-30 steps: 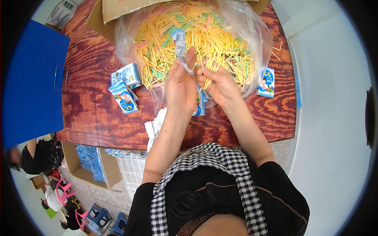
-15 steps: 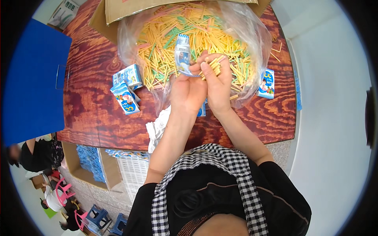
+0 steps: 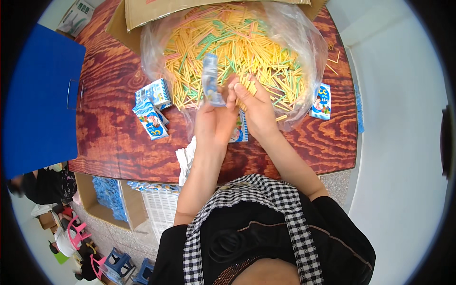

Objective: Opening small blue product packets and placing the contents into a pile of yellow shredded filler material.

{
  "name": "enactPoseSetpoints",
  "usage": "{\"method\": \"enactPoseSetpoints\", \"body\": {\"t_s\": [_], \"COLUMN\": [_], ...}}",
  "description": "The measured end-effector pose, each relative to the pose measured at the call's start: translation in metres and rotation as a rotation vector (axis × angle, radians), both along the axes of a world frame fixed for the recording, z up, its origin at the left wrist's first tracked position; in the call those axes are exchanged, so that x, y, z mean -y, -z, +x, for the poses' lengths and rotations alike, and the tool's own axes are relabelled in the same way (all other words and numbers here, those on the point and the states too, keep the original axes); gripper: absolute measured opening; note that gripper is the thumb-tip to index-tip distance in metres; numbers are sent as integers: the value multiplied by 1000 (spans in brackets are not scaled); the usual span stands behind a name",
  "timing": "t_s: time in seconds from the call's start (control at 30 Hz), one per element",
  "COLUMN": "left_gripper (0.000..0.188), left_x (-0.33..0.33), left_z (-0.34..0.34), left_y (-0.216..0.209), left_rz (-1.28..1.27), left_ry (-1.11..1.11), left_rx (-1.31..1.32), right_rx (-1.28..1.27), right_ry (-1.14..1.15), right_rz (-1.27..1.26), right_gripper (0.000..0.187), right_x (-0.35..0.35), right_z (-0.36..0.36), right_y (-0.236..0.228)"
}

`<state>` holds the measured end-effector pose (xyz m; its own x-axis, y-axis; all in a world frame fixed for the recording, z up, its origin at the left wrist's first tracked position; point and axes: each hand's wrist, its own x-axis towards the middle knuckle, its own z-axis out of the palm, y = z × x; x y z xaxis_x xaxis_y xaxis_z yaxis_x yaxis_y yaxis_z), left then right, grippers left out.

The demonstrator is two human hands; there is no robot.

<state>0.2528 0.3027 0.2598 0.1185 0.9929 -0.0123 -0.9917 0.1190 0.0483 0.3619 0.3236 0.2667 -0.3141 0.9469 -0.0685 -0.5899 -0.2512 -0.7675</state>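
My left hand [image 3: 214, 121] grips a narrow blue-and-white snack packet [image 3: 210, 80], held upright and blurred by motion. My right hand [image 3: 259, 107] is closed round a small bundle of yellow candy sticks [image 3: 247, 86], its fingers close to the left hand. Both hands are over the near edge of a big heap of yellow, green and pink sticks [image 3: 223, 40]. The heap spreads in a clear plastic bag [image 3: 154, 50] that comes out of a cardboard box [image 3: 199, 13]. Beneath my hands another blue packet [image 3: 242, 128] lies partly hidden.
Several blue-and-white packets [image 3: 153, 118] lie left of the bag on the wood-grain table [image 3: 118, 147]. One more packet [image 3: 321, 102] is at the right. A white cloth [image 3: 185, 161] hangs at the near edge, above a white crate [image 3: 159, 209]. A blue panel [image 3: 42, 104] stands left.
My left hand and its packet have shifted left and slightly toward me. The right hand has also come left and down a little, still holding the sticks. More of the packet underneath shows.
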Motion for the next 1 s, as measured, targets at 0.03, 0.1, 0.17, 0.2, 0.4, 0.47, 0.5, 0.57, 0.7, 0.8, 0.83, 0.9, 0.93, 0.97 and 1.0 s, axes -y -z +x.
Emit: {"method": "enactPoseSetpoints", "body": {"t_s": [0.03,0.1,0.17,0.2,0.4,0.47,0.5,0.57,0.7,0.8,0.83,0.9,0.93,0.97,1.0], "left_gripper": [27,25,21,21,16,14,14,16,24,26,26,25,25,25,24], "left_x": [7,9,12,10,0,6,10,16,33,36,36,36,36,37,37], "left_z": [6,-4,-20,-22,-26,-26,-29,-29,-13,-2,-2,-3,-3,-3,-3], "left_y": [-21,-36,-42,-44,-44,-39,-27,-16,-3,-8,-5,-6,-7,-9,-11], "left_rz": [-282,-176,22,18,614,618,362,-6,-146,-164,-162,-222,-281,-282,-308], "left_ry": [-171,-282,-267,-272,43,15,78,65,73,172,185,174,167,169,158], "left_rx": [-278,-536,-974,-976,-1833,-1874,-1592,-933,-225,52,117,139,161,161,181], "right_rx": [24,40,56,118,-210,-273,-191,-21,335,515,573,488,405,405,563], "right_ry": [-56,-141,-230,-233,-387,-340,-289,-349,-12,154,167,203,242,244,226], "right_rz": [-11,-45,-77,-114,-174,-209,-183,-90,275,564,592,519,444,443,580], "right_gripper": [14,14,13,15,31,30,28,18,9,6,9,10,11,11,12], "right_x": [-3,-1,2,5,4,10,11,3,6,7,8,16,19,18,15], "right_z": [7,14,16,17,32,27,22,26,14,2,4,-3,-5,-3,2], "right_y": [5,-1,-7,-9,19,24,20,12,-18,-8,-5,-12,-15,-15,-15]}}
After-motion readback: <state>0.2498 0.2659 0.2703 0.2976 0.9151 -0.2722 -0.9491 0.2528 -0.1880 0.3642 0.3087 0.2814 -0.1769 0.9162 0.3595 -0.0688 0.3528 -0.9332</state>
